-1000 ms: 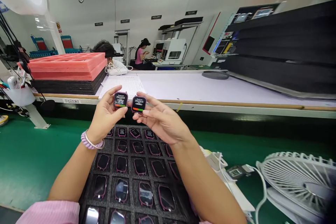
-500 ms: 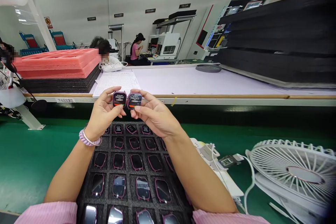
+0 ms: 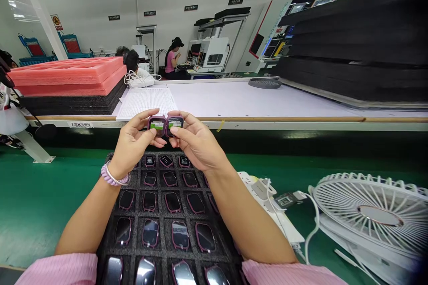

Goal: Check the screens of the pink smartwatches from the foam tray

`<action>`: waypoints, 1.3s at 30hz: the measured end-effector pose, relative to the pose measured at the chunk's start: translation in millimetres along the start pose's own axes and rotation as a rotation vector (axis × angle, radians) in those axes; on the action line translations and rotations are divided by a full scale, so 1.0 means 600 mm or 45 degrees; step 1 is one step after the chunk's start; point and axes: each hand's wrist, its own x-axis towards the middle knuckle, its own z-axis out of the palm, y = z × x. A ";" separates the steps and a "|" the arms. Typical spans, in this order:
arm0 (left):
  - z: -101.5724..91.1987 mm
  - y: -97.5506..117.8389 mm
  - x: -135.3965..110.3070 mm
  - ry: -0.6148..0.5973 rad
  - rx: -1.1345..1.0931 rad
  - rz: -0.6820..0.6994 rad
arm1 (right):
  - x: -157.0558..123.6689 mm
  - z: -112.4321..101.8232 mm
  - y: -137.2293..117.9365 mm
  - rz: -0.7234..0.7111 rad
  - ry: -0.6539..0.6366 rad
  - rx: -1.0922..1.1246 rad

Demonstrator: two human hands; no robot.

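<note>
Two purple-framed smartwatch bodies without straps are held up side by side above the tray. My left hand (image 3: 138, 136) is closed on the left smartwatch (image 3: 157, 125), its thumb on the lit screen. The right smartwatch (image 3: 174, 123) is gripped in my right hand (image 3: 195, 140), with the thumb on its screen too. Both screens show a green band and small text I cannot read. Below, a black foam tray (image 3: 158, 209) holds several similar watches in rows of compartments. Those in the far row have lit screens; the nearer ones are dark.
A white fan (image 3: 377, 216) stands right of the tray, beside a power strip (image 3: 249, 182) with cables. On the raised shelf are pink foam trays (image 3: 67, 75), a printed sheet (image 3: 145, 103) and a black foam stack (image 3: 351, 49). People sit farther back.
Both watch screens have switched from dark pages with text and an orange bar to pages with a green band. My thumbs have shifted upward on the screens.
</note>
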 end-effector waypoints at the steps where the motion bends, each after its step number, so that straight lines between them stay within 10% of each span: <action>1: 0.000 0.000 0.000 0.001 -0.006 -0.003 | 0.000 0.000 0.000 -0.006 0.004 -0.013; 39: -0.020 -0.007 0.014 0.102 -0.080 -0.069 | 0.013 -0.021 0.010 -0.086 0.092 -0.110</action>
